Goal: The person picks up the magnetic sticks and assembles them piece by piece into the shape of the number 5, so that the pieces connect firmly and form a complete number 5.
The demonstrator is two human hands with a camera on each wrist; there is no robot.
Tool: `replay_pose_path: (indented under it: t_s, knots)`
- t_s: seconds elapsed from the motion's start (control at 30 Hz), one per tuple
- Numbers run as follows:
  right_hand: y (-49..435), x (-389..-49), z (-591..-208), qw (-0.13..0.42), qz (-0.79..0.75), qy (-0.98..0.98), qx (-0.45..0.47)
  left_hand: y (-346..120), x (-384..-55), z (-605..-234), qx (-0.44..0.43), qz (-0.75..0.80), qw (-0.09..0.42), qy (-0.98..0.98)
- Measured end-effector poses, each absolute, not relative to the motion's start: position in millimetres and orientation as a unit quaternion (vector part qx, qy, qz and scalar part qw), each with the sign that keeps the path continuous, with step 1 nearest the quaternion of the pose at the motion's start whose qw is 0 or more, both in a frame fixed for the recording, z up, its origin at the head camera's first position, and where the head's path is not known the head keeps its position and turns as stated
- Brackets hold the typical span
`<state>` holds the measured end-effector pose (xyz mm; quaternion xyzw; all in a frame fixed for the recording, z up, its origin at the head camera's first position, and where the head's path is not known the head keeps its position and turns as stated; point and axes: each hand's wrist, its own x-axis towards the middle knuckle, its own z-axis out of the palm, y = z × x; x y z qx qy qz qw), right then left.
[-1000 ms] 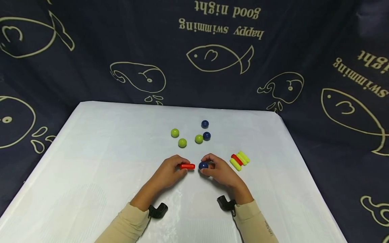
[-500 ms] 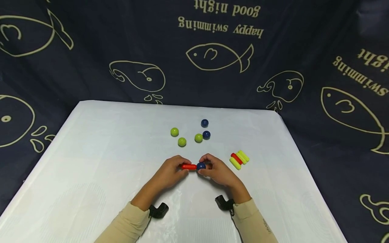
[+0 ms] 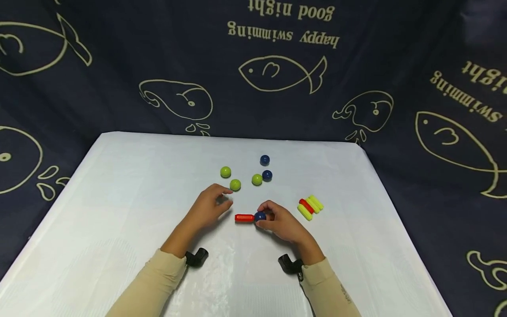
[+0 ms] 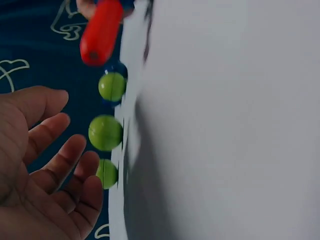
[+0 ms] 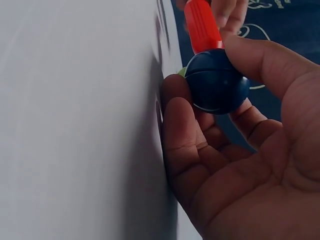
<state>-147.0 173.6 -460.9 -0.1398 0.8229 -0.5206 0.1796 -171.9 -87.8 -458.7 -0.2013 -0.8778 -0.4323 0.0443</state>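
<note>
My right hand (image 3: 283,222) pinches a dark blue ball (image 5: 215,82) between thumb and fingers, just above the white table. A red rod (image 3: 244,218) sticks out leftward from that ball, its end against the ball. My left hand (image 3: 207,207) is off the rod, fingers spread and holding nothing. Its fingertips are near a green ball (image 3: 235,185) in the head view, and the left wrist view shows a gap between them. Two more green balls, one at the left (image 3: 225,172) and one in the middle (image 3: 257,179), lie beyond the hands.
Two dark blue balls, a near one (image 3: 267,175) beside the middle green ball and a farther one (image 3: 265,160), lie at the back. Right of my right hand, several yellow rods (image 3: 305,212) lie side by side with a red rod (image 3: 306,206). A dark printed cloth (image 3: 222,53) hangs behind the table.
The blue ball was brought left until it met the red rod's end. My left hand then let go of the rod and moved back, up and left, toward the green balls.
</note>
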Motion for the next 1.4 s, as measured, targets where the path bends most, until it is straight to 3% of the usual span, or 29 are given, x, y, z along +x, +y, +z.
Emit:
replay_pose_path:
  t_s: [0.13, 0.4, 0.57, 0.93, 1.13, 1.4]
  knots:
    - [173.7, -148.4, -461.0, 0.18, -0.523, 0.822, -0.138, -88.5, -193.1, -450.2, -0.211, -0.409, 0.04, -0.887]
    - [170.3, -140.7, -434.3, 0.193, -0.522, 0.82, -0.138, -81.0, -220.1, -451.8, -0.221, -0.369, -0.045, -0.902]
    - [167.1, -135.4, -423.0, 0.19, -0.53, 0.815, -0.139, -78.2, -223.0, -456.7, -0.212, -0.369, -0.048, -0.904]
    - [169.8, -140.5, -435.7, 0.194, -0.533, 0.813, -0.131, -81.7, -213.4, -458.9, -0.191, -0.393, -0.05, -0.898]
    - [173.4, -148.6, -463.5, 0.184, -0.533, 0.817, -0.118, -91.5, -194.4, -457.3, -0.187, -0.396, -0.054, -0.897]
    - [173.8, -148.3, -463.2, 0.181, -0.531, 0.819, -0.12, -100.5, -165.1, -455.5, -0.172, -0.433, -0.07, -0.882]
